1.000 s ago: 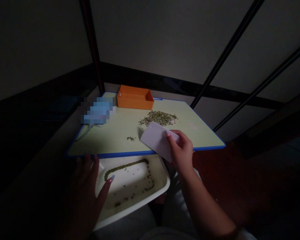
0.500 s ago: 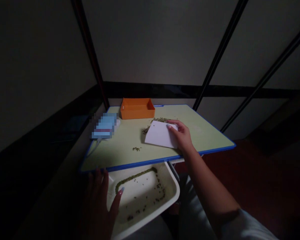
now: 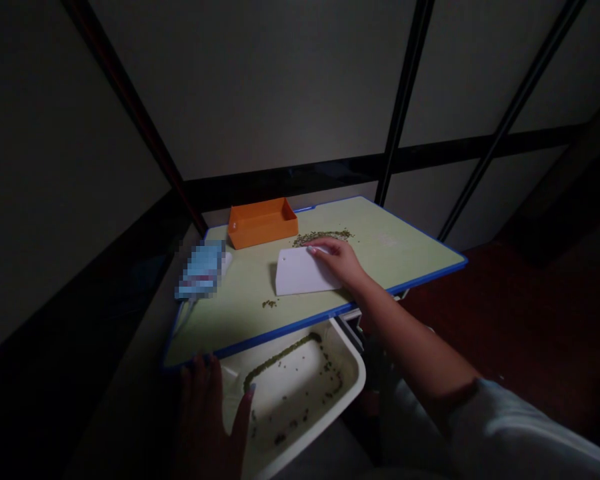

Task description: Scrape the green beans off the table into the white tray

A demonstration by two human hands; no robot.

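Observation:
My right hand (image 3: 337,261) pinches a white flat scraper (image 3: 303,273), thumb on its upper edge, tilted on the pale green tabletop (image 3: 405,243). Just behind it lies a spread of small green seeds or beans (image 3: 325,236); whether more sit under the scraper is hidden. A little cluster of seeds (image 3: 270,303) lies nearer the front edge. Below that edge is a white basin (image 3: 359,373), with seeds lining its far side and scattered over its bottom. Over the basin's left side rests my left hand (image 3: 213,420), dark, thumb spread from the stretched fingers.
An orange open box (image 3: 264,230) stands at the back left of the table. Left of it lies a blurred blue object (image 3: 203,267) with a pale cable (image 3: 186,313). Blue trim (image 3: 290,330) borders the tabletop. Panelled walls (image 3: 280,87) rise behind and to the left.
The scraper and my right hand have shifted left and toward the front edge; seeds beside the scraper's left end no longer show. My left hand keeps its place by the basin. The view has tilted.

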